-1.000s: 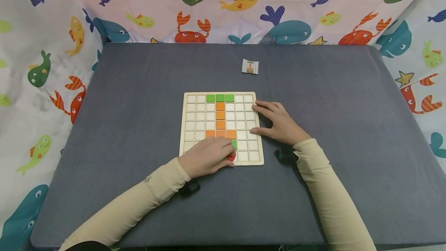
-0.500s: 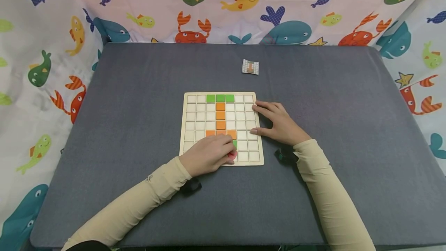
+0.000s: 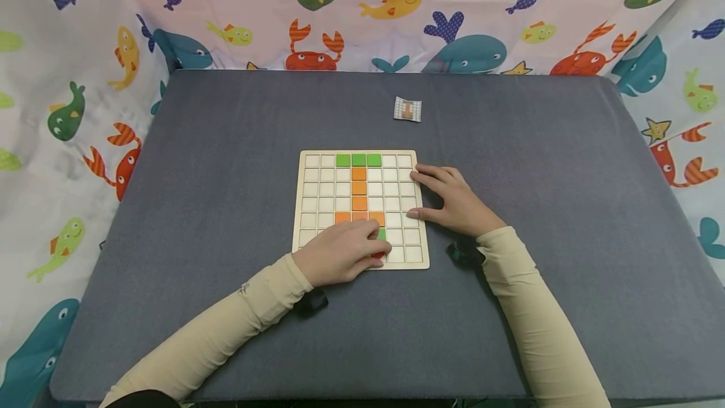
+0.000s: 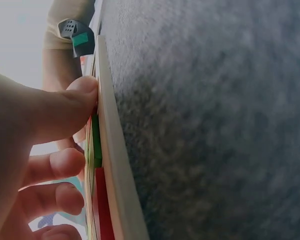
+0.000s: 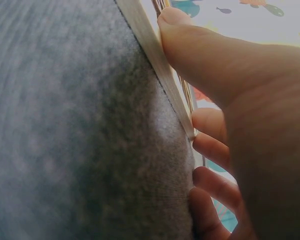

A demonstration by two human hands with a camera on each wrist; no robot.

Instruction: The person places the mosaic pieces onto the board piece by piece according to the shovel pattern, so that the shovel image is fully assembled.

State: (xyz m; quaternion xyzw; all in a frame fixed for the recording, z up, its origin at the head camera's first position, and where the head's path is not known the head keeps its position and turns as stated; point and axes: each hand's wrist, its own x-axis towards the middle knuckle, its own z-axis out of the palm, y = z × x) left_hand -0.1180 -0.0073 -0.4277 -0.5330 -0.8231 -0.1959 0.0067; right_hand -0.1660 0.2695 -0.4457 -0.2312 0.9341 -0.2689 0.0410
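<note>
A wooden grid board lies on the grey table. Green tiles line its top row, above a column of orange tiles that widens lower down. My left hand is over the lower part of the board and hides several cells. Its index finger and thumb are at a red tile, the fingertip pressing over it. In the left wrist view the thumb is at the board's edge, beside a green tile. My right hand rests thumb and fingertips on the board's right edge, fingers fairly straight.
A small printed card with a grid pattern lies beyond the board. Dark wrist cameras sit under both wrists. A curtain printed with sea animals stands around the back and sides of the table.
My left index finger has stretched forward over the red tile, covering more of it. My right hand has stayed still on the board's edge.
</note>
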